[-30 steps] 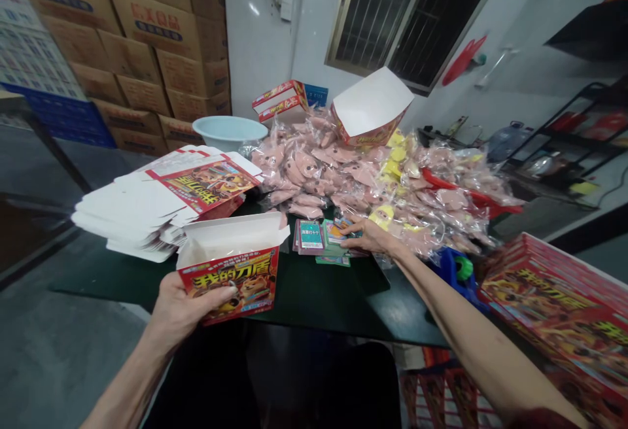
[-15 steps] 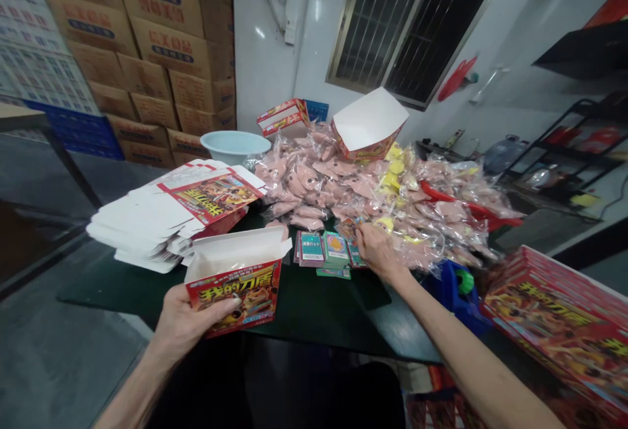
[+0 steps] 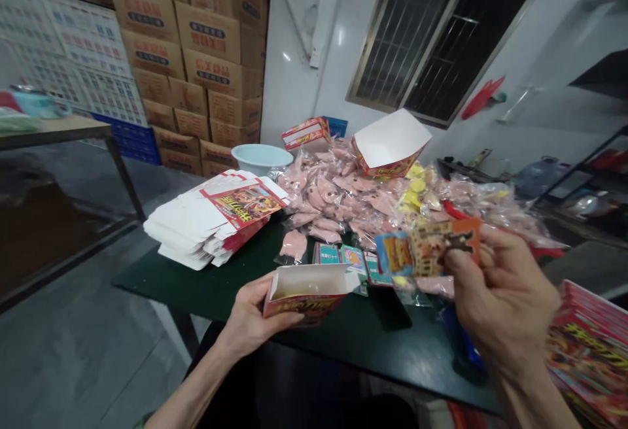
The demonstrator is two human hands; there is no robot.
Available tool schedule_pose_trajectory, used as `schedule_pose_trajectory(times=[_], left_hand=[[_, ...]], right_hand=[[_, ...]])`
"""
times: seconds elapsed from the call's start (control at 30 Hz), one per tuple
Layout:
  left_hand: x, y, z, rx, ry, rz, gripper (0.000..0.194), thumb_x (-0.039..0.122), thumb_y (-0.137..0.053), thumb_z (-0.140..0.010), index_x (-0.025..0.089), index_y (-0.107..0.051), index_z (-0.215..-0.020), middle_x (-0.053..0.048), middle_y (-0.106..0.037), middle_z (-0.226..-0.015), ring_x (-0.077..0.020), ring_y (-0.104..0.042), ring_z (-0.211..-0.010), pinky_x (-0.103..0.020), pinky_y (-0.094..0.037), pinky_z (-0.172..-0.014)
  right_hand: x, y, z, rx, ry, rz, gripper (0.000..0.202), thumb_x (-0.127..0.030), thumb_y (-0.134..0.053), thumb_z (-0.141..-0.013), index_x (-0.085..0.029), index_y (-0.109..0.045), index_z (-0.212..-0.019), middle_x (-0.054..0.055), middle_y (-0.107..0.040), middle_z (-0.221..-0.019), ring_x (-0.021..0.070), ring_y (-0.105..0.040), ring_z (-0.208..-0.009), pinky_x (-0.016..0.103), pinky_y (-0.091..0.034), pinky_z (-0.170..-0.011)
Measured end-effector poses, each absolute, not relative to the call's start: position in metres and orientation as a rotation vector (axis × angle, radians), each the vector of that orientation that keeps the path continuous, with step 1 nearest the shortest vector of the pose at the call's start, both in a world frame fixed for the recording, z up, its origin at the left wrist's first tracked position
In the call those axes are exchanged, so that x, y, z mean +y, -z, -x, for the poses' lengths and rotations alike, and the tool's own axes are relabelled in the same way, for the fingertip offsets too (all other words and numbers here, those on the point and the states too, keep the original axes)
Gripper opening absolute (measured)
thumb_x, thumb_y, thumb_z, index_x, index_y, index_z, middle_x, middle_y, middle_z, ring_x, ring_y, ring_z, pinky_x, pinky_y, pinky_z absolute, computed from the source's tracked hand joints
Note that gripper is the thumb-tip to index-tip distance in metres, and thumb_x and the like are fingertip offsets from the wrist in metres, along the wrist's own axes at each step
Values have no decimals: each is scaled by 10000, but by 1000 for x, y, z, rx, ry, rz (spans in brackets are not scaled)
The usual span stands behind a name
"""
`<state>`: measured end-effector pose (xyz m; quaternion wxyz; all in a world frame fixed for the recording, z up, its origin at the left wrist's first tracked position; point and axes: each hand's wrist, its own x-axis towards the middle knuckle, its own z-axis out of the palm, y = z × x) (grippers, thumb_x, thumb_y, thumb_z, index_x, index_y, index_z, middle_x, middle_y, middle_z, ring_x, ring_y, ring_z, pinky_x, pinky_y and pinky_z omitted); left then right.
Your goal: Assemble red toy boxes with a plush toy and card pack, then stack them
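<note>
My left hand (image 3: 250,318) grips a small red printed carton (image 3: 309,305) by its side, thumb across the front. The carton's top is open and its pale inside shows. My right hand (image 3: 507,291) is raised above the table's right side, pinching colourful orange and blue printed cards (image 3: 426,246) between thumb and fingers; whether there are several is blurred. Behind the carton, stacks of small green-edged cards (image 3: 328,254) lie on the table, partly hidden. Beyond them spreads a heap of pink pieces in clear bags (image 3: 338,203), with one pink bagged piece (image 3: 294,246) lying nearer.
Flat red-and-white cartons (image 3: 196,220) are stacked on the green table's (image 3: 132,278) left. A blue basin (image 3: 262,156) stands behind. An open carton (image 3: 392,141) sits atop the heap. Filled-looking red boxes (image 3: 589,350) are at right, near a blue tape dispenser (image 3: 464,337).
My right hand has come up from the card stacks, lifting the colourful cards toward me and to the right. My left hand's carton is now tipped so its opening faces me more.
</note>
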<state>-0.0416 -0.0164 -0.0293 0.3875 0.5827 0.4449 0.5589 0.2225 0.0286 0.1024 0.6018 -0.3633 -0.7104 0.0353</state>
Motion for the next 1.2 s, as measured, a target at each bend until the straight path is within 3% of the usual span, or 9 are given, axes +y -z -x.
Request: schedule_pose_trajectory(times=[0.07,0.13,0.33,0.57,0.8,0.93,1.03,1.2], left_hand=[[-16,30,38,1097,-1420,-1452,336,294,-747,-653,145,-701,-951,-85,-734,-849,-250,-691,-786,-344,-569,-735],[-17,30,37,1071,-1421,-1419,346,297,-754,-644,145,-698,-950,-84,-733,-855,-257,-689,-800,-355,-566,-749],[-18,25,39,981,-1397,-1343,380,288,-765,-625,156,-691,-974,-80,-730,-863,-262,-685,-827,-358,-565,-742],[-16,26,41,964,-1408,-1328,410,309,-780,-591,147,-700,-959,-77,-727,-824,-261,-686,-812,-355,-571,-710],[-19,23,42,913,-1395,-1360,373,280,-776,-608,148,-702,-949,-82,-724,-861,-243,-685,-780,-341,-567,-709],[-18,25,41,908,-1385,-1349,400,291,-784,-599,139,-691,-957,-88,-717,-893,-261,-680,-823,-364,-564,-741],[-17,30,41,886,-1385,-1312,427,302,-775,-614,141,-663,-993,-81,-711,-911,-268,-672,-875,-372,-558,-776],[-25,30,35,993,-1623,-1370,680,300,-742,-661,184,-453,-1266,-102,-645,-1121,-248,-654,-957,-316,-556,-797]], right_hand=[[10,-107,-210,-1828,-128,708,132,-186,-587,-825,-256,-596,-937,2,-616,-808,137,-608,-674,251,-505,-572],[2,-106,-195,-2035,-125,570,156,-121,-561,-830,-254,-602,-900,3,-621,-794,137,-615,-699,251,-507,-588],[10,-92,-166,-2051,259,542,250,-85,-600,-795,-233,-571,-995,6,-664,-766,144,-633,-670,264,-520,-625],[13,-96,-165,-2129,368,476,226,-106,-597,-807,-234,-569,-991,-2,-686,-766,141,-646,-681,256,-513,-634],[22,-79,-154,-2186,442,396,385,10,-511,-785,-220,-571,-1088,35,-676,-805,156,-573,-733,310,-493,-676],[3,-62,-139,-2133,500,503,192,-159,-544,-836,-190,-596,-1019,106,-606,-946,221,-527,-892,395,-479,-765],[-10,-50,-130,-2103,607,654,216,-299,-556,-845,-181,-602,-1021,130,-551,-1015,277,-493,-975,439,-443,-798],[-12,-47,-124,-2094,606,772,167,-268,-564,-838,-221,-605,-993,115,-542,-1090,300,-469,-1052,470,-407,-845]])
